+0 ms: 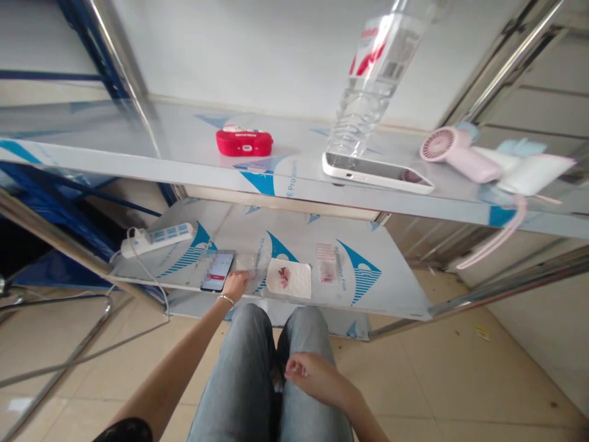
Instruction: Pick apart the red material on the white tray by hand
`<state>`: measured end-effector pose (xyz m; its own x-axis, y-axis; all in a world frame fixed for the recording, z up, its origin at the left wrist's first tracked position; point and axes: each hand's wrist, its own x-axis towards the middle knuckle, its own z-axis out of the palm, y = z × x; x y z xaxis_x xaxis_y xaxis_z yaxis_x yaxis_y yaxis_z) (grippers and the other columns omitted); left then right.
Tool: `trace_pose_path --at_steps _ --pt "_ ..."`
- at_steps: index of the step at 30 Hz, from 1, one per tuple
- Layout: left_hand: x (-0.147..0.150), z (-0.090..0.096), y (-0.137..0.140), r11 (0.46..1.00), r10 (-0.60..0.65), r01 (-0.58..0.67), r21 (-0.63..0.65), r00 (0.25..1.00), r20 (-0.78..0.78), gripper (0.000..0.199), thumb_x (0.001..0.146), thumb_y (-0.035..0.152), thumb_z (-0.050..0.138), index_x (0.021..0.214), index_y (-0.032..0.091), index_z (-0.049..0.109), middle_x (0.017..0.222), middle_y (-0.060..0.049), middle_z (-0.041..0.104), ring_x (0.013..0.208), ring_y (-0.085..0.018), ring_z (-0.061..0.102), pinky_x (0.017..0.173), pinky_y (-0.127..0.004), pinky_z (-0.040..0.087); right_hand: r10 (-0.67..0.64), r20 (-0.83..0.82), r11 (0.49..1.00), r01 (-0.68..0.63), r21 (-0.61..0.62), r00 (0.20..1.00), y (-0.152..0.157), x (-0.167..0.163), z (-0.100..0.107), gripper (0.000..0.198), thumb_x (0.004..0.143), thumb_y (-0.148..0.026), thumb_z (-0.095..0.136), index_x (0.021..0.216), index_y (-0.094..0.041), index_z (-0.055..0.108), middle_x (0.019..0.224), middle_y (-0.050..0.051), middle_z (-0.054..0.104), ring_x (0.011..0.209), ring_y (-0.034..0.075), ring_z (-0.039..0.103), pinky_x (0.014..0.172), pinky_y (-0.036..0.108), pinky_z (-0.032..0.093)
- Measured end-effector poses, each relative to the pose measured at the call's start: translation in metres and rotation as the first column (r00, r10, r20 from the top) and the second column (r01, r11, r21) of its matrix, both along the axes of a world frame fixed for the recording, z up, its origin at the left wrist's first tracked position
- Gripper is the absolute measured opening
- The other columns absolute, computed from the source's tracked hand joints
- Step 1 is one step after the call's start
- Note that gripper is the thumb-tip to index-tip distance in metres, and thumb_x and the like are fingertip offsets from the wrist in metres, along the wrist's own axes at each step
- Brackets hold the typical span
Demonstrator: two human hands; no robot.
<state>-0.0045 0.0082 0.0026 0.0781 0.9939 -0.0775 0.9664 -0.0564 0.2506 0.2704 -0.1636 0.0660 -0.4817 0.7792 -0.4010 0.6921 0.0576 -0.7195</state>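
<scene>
Two hands | your left hand (236, 283) closes on a small clear bag (245, 263) on the lower shelf (396, 288), between phone (216, 271) and white tissue (289, 277) | right hand (317, 376) rests loosely curled, empty, on your knee | pinch one corner; lift flat.

On the front edge of the upper shelf (276, 184) you had blue print starting "Pro", the rest too blurred to read. Fainter blue lettering on the lower shelf (368, 288), the red bottle label (375, 46) and the blurred phone screen (217, 271) stayed unreadable.
</scene>
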Motion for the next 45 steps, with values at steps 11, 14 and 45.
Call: trace_pose_path --at_steps 11,14,45 --pt "-0.005 -0.009 0.000 0.975 0.098 -0.105 0.194 0.994 0.046 0.029 0.089 0.014 0.043 0.101 0.018 0.069 0.095 -0.011 0.072 0.092 -0.020 0.066 0.088 -0.028 0.044 -0.219 0.075 0.897 0.170 0.409 0.973 -0.018 -0.038 -0.096 0.025 0.077 -0.010 0.047 0.073 -0.022 0.068 0.072 0.004 0.070 0.062 0.018 0.064 0.058 0.024 0.041" --pt "-0.004 0.002 -0.003 0.900 0.220 -0.283 0.332 0.952 0.215 0.025 0.088 0.018 0.045 0.098 0.016 0.067 0.091 -0.011 0.072 0.087 -0.022 0.068 0.087 -0.031 0.046 -0.259 -0.079 0.873 0.268 0.407 0.963 -0.017 -0.037 -0.104 0.022 0.078 -0.014 0.049 0.076 -0.023 0.069 0.072 0.004 0.069 0.063 0.018 0.064 0.059 0.024 0.042" --pt "0.112 0.103 -0.114 0.999 -0.040 0.031 0.033 0.264 0.964 0.023 0.078 0.036 0.062 0.079 0.013 0.066 0.075 -0.005 0.070 0.070 -0.016 0.065 0.070 -0.027 0.051 -0.407 -0.643 0.862 0.505 -0.036 0.649 0.068 -0.019 0.038 0.032 0.077 -0.048 0.059 0.073 -0.016 0.060 0.062 0.002 0.061 0.055 0.013 0.058 0.041 0.019 0.041"
